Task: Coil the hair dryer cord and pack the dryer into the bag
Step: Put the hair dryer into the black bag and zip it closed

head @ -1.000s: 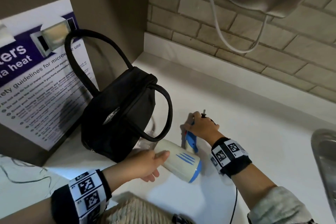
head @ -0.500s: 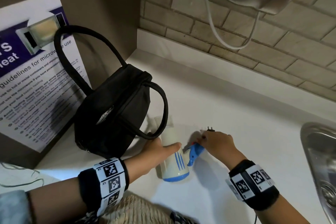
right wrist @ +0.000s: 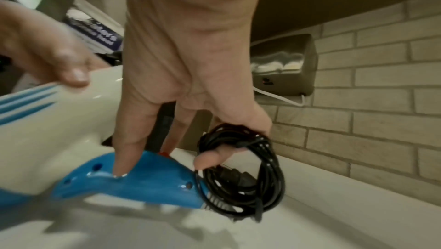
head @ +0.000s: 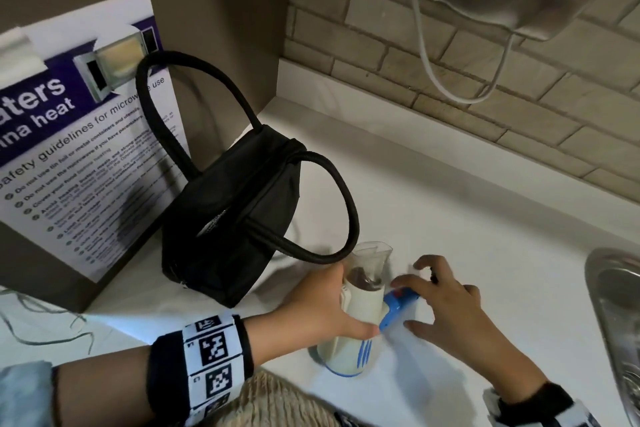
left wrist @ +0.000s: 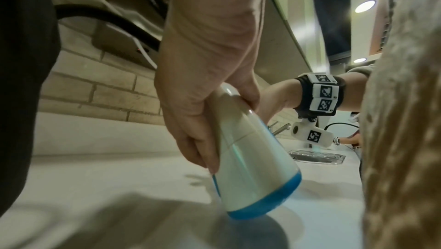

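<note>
Black bag (head: 239,218) sits just left of our left hand (head: 322,308), which grips the dryer (head: 360,319) barrel, nozzle toward the counter's (head: 485,253) back edge, while our right hand (right wrist: 190,83) seemingly pinches the coiled cord (right wrist: 243,174).

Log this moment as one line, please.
cord coiled, held by right hand | left hand grips dryer | bag shut, unpacked

Cream-and-blue hair dryer (head: 360,319) on end beside closed black bag (head: 235,215), black cord (right wrist: 241,168) coiled.

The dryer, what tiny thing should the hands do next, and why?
Probably fold the blue handle against the dryer. The cord is already coiled in the right hand, the left hand steadies the body, and the bag looks shut.
</note>
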{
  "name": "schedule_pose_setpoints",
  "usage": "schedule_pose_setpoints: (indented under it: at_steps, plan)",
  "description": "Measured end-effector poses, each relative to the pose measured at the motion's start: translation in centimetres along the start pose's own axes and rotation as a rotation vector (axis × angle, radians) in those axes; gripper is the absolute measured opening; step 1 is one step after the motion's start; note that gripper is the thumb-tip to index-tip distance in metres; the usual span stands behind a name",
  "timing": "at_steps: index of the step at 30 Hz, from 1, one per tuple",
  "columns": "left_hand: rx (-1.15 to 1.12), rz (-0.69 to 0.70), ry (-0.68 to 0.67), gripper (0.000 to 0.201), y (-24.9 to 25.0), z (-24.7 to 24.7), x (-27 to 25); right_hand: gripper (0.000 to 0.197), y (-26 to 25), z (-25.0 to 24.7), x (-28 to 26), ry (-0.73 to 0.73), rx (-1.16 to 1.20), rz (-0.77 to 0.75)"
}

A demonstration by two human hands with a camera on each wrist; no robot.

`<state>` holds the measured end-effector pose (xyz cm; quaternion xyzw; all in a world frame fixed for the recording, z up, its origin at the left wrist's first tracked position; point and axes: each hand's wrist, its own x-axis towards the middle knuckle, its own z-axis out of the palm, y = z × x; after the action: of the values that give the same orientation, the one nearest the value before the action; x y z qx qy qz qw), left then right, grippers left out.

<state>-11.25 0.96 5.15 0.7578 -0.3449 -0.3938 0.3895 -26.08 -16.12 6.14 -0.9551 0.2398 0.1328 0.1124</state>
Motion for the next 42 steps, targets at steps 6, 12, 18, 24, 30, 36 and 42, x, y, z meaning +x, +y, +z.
schedule_pose_setpoints:
  at_steps: [6,12,18,24,30,36,42]
  plan:
    - [0.32,0.171,-0.051,0.072,3.7,0.1,-2.9,0.05,-0.3,0.4,-1.7,0.119,-0.34,-0.035]
    - [0.406,0.319,0.033,0.069,8.0,-2.4,-4.8,0.019,-1.5,-2.9,-2.3,0.361,-0.364,-0.041]
    - [0.362,0.486,0.161,0.075,12.1,-8.5,-6.3,0.03,-4.1,-8.5,0.8,0.522,-0.26,-0.308]
    - [0.185,0.514,0.406,0.072,11.4,-14.7,-6.6,0.031,-8.3,-15.3,4.6,0.716,-0.474,-0.37]
    - [0.335,0.19,0.743,0.055,3.5,-17.3,-5.2,0.029,-11.3,-17.7,10.0,0.784,-0.657,-0.324]
    - [0.413,0.004,0.687,0.038,-1.6,-17.3,-3.3,0.033,-14.0,-17.5,12.7,0.704,-0.796,-0.432]
    - [0.377,0.022,0.77,0.019,-3.0,-18.3,-2.1,0.021,-16.0,-17.3,13.3,0.608,-0.825,-0.654]
